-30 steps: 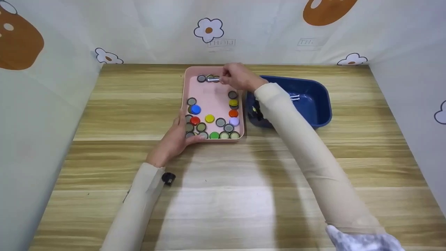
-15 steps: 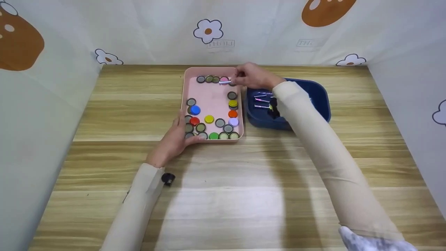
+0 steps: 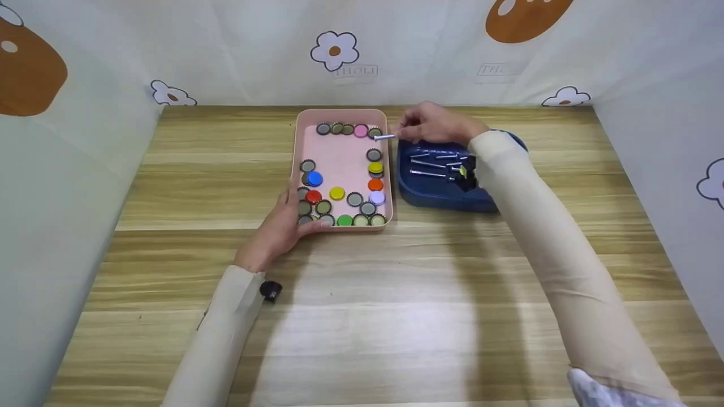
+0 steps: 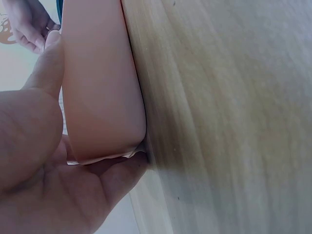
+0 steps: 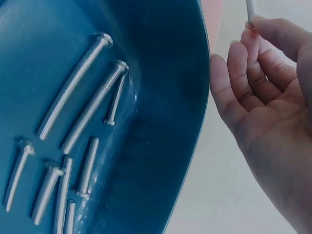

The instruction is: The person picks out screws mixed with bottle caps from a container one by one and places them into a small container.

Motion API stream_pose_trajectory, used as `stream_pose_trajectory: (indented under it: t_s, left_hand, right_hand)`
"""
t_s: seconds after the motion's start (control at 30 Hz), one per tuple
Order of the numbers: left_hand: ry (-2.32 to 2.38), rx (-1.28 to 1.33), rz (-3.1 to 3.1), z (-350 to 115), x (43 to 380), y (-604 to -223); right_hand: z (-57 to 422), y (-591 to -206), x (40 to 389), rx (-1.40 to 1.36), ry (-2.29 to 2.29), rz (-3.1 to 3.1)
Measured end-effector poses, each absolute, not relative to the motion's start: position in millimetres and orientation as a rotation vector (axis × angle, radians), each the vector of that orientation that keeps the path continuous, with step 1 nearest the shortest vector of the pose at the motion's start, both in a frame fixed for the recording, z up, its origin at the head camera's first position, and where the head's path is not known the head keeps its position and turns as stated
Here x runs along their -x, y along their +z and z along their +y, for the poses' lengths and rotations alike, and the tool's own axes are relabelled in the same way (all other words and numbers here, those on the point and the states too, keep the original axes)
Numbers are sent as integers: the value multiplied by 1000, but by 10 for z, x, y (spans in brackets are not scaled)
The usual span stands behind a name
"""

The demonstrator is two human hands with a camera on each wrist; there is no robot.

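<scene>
My left hand (image 3: 274, 232) grips the near left corner of a pink tray (image 3: 339, 155), thumb over the front rim and fingers along the left side. Bottle caps lie inside, some grey side up, others coloured, such as a blue cap (image 3: 314, 178) and a green cap (image 3: 345, 220). My right hand (image 3: 434, 124) pinches a silver screw (image 3: 384, 137) between thumb and forefinger, over the tray's right rim near the far corner. In the right wrist view, threads show on this screw (image 5: 250, 13). The other fingers are loosely bent beside the blue basin (image 5: 195, 117).
The blue basin stands just right of the tray, partly covered by the right forearm. Several silver bolts (image 5: 75, 87) with flat heads lie in it. A patterned cloth (image 3: 237, 56) hangs behind the wooden table (image 3: 362, 316). A small black device (image 3: 271, 291) sits at the left wrist.
My right hand has moved right with the screw, from over the tray's far caps to its right rim. A pink cap and more bolts in the basin have come into view. The left hand stays put.
</scene>
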State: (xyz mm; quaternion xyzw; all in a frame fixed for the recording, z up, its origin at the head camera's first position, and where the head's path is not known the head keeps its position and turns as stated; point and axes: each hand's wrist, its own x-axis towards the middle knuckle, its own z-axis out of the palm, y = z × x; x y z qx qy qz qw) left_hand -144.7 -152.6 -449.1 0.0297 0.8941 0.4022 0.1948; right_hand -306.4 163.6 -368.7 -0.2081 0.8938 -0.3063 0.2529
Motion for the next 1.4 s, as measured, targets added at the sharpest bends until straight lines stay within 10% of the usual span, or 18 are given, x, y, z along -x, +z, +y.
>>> stream_pose_trajectory:
  t_s: [1.4]
  left_hand:
    - [1137,-98,2520,-1524,1455,-4499]
  right_hand:
    - [2330,-3999,2991,360,-747,2400]
